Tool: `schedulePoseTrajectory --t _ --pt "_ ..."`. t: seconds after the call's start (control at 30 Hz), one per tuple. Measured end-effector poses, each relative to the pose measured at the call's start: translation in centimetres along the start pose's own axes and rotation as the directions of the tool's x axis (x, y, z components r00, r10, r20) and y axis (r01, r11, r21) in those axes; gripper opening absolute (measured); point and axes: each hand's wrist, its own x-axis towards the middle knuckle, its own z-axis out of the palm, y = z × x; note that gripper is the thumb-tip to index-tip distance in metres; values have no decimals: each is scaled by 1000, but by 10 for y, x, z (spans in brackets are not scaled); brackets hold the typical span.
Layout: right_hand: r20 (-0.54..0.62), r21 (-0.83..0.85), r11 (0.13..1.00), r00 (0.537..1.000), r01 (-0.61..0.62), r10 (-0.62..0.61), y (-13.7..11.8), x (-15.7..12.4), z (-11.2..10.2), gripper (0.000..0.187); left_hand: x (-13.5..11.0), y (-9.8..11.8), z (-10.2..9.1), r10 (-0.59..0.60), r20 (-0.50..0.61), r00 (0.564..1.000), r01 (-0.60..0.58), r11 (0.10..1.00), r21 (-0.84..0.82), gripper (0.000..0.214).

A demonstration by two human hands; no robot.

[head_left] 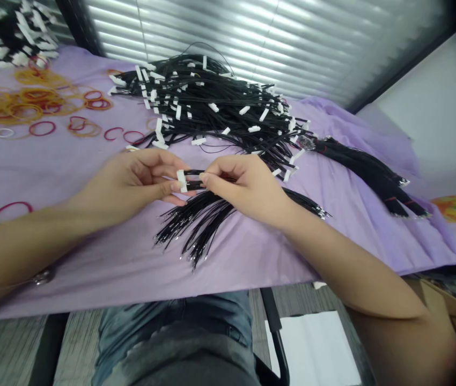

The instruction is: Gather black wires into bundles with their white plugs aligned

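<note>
My left hand (153,179) pinches a white connector (182,181) between thumb and fingers, in the middle of the head view. Thin black wires (194,185) run from that connector to the right. My right hand (238,179) is closed on these wires, a short way from the connector. Beneath both hands, a bundle of loose black wires (196,222) with silvery tips lies fanned out on the purple cloth (131,257). Part of the held wires is hidden behind my right fingers.
Behind my hands is a large heap of black cables (212,102) with white connectors. Orange rubber bands (30,104) and several red ones lie at left. Tied black wire bundles (373,171) rest at right. Window blinds (252,37) stand behind the table.
</note>
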Motion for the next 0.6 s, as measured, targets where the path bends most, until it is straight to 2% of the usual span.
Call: schedulePoseTrajectory --t 0.27,0.4,0.6 --pt "-21 -70 993 995 99 -101 7 0 1 23 0 6 3 -2 -22 1000 1 1000 -29 23" --pt "-8 -51 989 990 140 -141 7 1 -1 28 0 6 3 -6 -10 1000 5 999 -46 19" --pt "31 -24 997 997 69 -68 2 2 -4 39 -2 7 4 -1 -1 1000 1 999 -43 19"
